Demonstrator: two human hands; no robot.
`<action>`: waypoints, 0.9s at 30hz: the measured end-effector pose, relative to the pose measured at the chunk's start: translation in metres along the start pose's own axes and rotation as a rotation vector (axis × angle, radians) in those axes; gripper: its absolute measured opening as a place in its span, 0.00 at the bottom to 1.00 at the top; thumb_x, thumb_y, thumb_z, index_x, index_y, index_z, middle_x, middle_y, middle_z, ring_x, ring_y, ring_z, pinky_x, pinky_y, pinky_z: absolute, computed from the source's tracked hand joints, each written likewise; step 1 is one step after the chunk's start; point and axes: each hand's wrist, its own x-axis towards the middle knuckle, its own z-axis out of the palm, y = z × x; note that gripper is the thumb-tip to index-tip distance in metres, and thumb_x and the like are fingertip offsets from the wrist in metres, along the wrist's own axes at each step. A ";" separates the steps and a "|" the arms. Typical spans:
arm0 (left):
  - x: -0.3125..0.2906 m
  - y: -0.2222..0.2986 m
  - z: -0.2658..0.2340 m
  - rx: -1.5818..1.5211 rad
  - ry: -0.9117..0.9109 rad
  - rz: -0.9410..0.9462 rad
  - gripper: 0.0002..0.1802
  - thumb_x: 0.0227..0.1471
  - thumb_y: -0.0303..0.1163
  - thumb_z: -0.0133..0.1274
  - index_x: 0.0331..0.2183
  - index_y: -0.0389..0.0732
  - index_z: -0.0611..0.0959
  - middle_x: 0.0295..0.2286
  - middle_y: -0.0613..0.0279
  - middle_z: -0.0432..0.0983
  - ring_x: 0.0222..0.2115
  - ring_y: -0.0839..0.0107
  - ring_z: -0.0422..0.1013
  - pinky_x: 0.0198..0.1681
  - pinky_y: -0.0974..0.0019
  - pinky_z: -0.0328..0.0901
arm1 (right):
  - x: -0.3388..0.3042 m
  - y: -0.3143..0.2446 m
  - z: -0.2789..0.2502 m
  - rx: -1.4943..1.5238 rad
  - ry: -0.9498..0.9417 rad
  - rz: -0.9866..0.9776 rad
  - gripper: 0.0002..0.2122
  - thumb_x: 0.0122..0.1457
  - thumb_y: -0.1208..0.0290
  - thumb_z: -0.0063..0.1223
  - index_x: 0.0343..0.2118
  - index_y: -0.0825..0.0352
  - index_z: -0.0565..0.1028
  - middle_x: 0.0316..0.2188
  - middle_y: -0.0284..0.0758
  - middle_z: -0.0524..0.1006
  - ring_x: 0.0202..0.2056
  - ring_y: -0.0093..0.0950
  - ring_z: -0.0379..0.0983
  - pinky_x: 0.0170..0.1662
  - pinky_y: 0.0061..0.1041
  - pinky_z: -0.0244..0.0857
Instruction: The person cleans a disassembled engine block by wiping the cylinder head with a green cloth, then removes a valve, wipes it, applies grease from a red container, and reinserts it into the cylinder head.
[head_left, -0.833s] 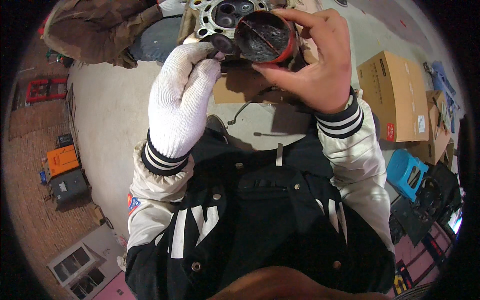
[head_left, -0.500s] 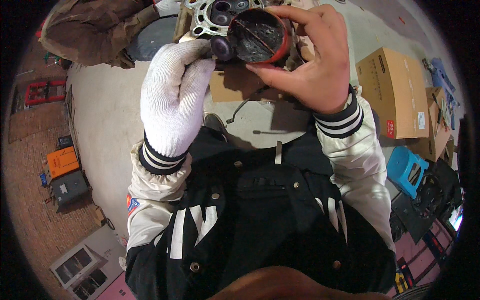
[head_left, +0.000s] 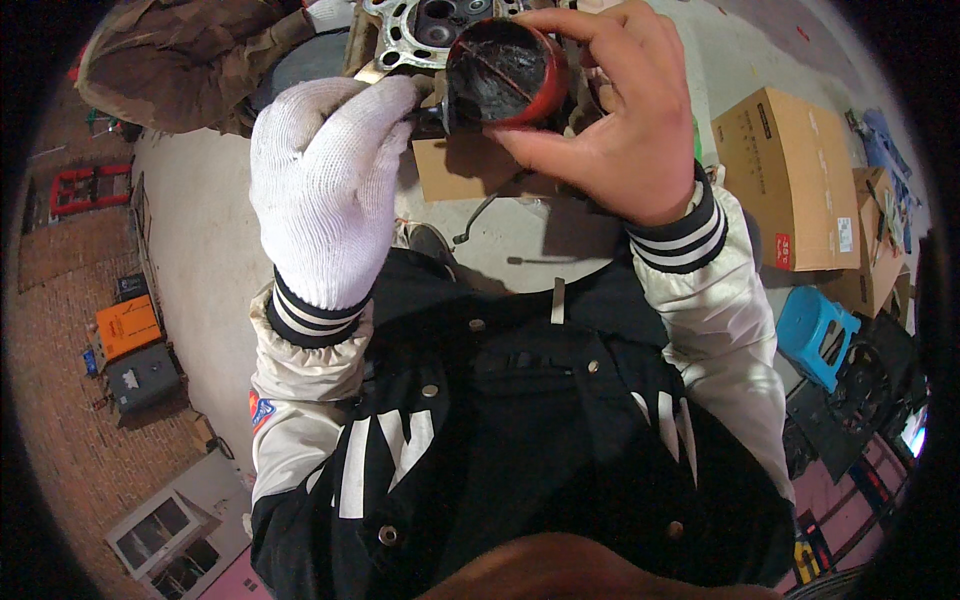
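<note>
My left hand (head_left: 325, 190), in a white knit glove, pinches a dark engine valve (head_left: 448, 112) by its stem. The valve's round head now shows edge-on, at the left rim of a round red tin (head_left: 552, 92); whether the two touch I cannot tell. My bare right hand (head_left: 640, 120) grips the tin, thumb below and fingers above, its mouth tilted toward me. Black paste coats the inside, and a thin divider crosses it. Just behind stands a metal engine part (head_left: 398, 45) with round bores, partly hidden by the tin and my hands.
A cardboard sheet (head_left: 450, 170) lies beneath the engine part. To the right are a cardboard box (head_left: 790, 180) and a blue plastic stool (head_left: 815, 335). Another person's brown-clothed arm (head_left: 180, 65) is at the upper left. Orange and dark cases (head_left: 128, 328) stand along the left.
My left hand has shifted left and turned, so the valve head goes from facing me to edge-on against the tin's side. The tin has moved slightly left in my right hand.
</note>
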 end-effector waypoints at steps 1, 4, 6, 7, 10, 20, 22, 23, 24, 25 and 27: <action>0.000 0.000 -0.001 0.015 0.001 0.015 0.17 0.45 0.23 0.65 0.40 0.45 0.89 0.37 0.58 0.79 0.39 0.57 0.75 0.44 0.59 0.69 | 0.000 0.000 0.001 0.009 0.014 0.001 0.32 0.39 0.56 0.78 0.48 0.64 0.80 0.30 0.36 0.67 0.35 0.34 0.64 0.44 0.35 0.56; 0.000 0.001 -0.001 0.007 -0.017 0.026 0.17 0.44 0.23 0.66 0.40 0.47 0.89 0.37 0.59 0.79 0.39 0.58 0.75 0.44 0.60 0.69 | 0.000 0.001 0.004 0.066 0.087 -0.013 0.31 0.39 0.56 0.78 0.47 0.65 0.80 0.31 0.36 0.67 0.35 0.34 0.64 0.43 0.35 0.57; 0.000 0.001 -0.002 -0.005 -0.013 0.030 0.18 0.44 0.22 0.66 0.40 0.47 0.89 0.37 0.59 0.79 0.39 0.58 0.75 0.44 0.60 0.69 | 0.000 0.002 0.005 0.035 0.084 -0.026 0.31 0.39 0.56 0.78 0.47 0.65 0.80 0.31 0.36 0.67 0.35 0.35 0.64 0.43 0.36 0.58; -0.001 0.001 -0.002 -0.021 -0.013 0.017 0.18 0.44 0.22 0.66 0.40 0.47 0.89 0.37 0.59 0.79 0.39 0.58 0.75 0.44 0.60 0.69 | -0.001 0.003 0.005 0.019 0.082 -0.033 0.31 0.39 0.56 0.78 0.47 0.66 0.80 0.31 0.36 0.67 0.35 0.35 0.64 0.43 0.36 0.58; -0.001 0.000 -0.002 -0.042 -0.016 0.007 0.19 0.43 0.22 0.65 0.41 0.46 0.89 0.37 0.58 0.79 0.39 0.57 0.75 0.43 0.60 0.70 | -0.002 0.004 0.004 0.004 0.057 -0.021 0.31 0.39 0.55 0.78 0.47 0.66 0.80 0.30 0.36 0.67 0.35 0.35 0.64 0.43 0.36 0.58; -0.009 0.007 0.001 -0.801 -0.116 -0.634 0.18 0.65 0.32 0.56 0.51 0.31 0.80 0.32 0.61 0.80 0.28 0.79 0.73 0.33 0.76 0.69 | 0.001 -0.003 -0.002 0.013 -0.027 0.049 0.33 0.40 0.53 0.78 0.49 0.66 0.79 0.32 0.37 0.68 0.37 0.35 0.65 0.45 0.35 0.57; -0.008 0.010 0.003 -0.785 -0.119 -0.667 0.16 0.64 0.31 0.55 0.50 0.32 0.81 0.30 0.62 0.80 0.27 0.80 0.73 0.31 0.76 0.68 | 0.000 -0.003 -0.004 0.035 -0.030 0.033 0.33 0.40 0.53 0.78 0.48 0.66 0.79 0.32 0.37 0.68 0.37 0.35 0.65 0.45 0.35 0.57; -0.008 0.012 0.003 -0.767 -0.123 -0.677 0.15 0.64 0.30 0.55 0.49 0.33 0.82 0.30 0.63 0.79 0.27 0.80 0.73 0.32 0.75 0.68 | 0.000 -0.002 -0.004 0.041 -0.041 0.041 0.33 0.40 0.53 0.78 0.48 0.67 0.79 0.32 0.37 0.68 0.37 0.35 0.65 0.45 0.36 0.57; -0.008 0.013 0.003 -0.757 -0.121 -0.684 0.13 0.64 0.29 0.55 0.48 0.33 0.83 0.29 0.64 0.79 0.28 0.80 0.73 0.33 0.74 0.69 | -0.001 -0.002 -0.003 0.046 -0.051 0.048 0.33 0.40 0.53 0.78 0.48 0.67 0.79 0.32 0.37 0.68 0.37 0.35 0.65 0.45 0.36 0.57; -0.008 0.015 0.003 -0.730 -0.129 -0.682 0.13 0.64 0.29 0.55 0.48 0.33 0.83 0.29 0.64 0.79 0.28 0.80 0.74 0.33 0.73 0.69 | -0.002 -0.001 -0.002 0.052 -0.061 0.055 0.33 0.40 0.53 0.78 0.48 0.67 0.79 0.32 0.37 0.68 0.37 0.35 0.65 0.45 0.36 0.57; -0.008 0.016 0.004 -0.693 -0.134 -0.671 0.13 0.64 0.29 0.55 0.47 0.33 0.83 0.30 0.63 0.79 0.29 0.79 0.75 0.33 0.73 0.70 | -0.002 0.000 0.001 0.052 -0.007 0.005 0.32 0.40 0.53 0.78 0.47 0.67 0.79 0.32 0.37 0.68 0.36 0.35 0.65 0.45 0.36 0.58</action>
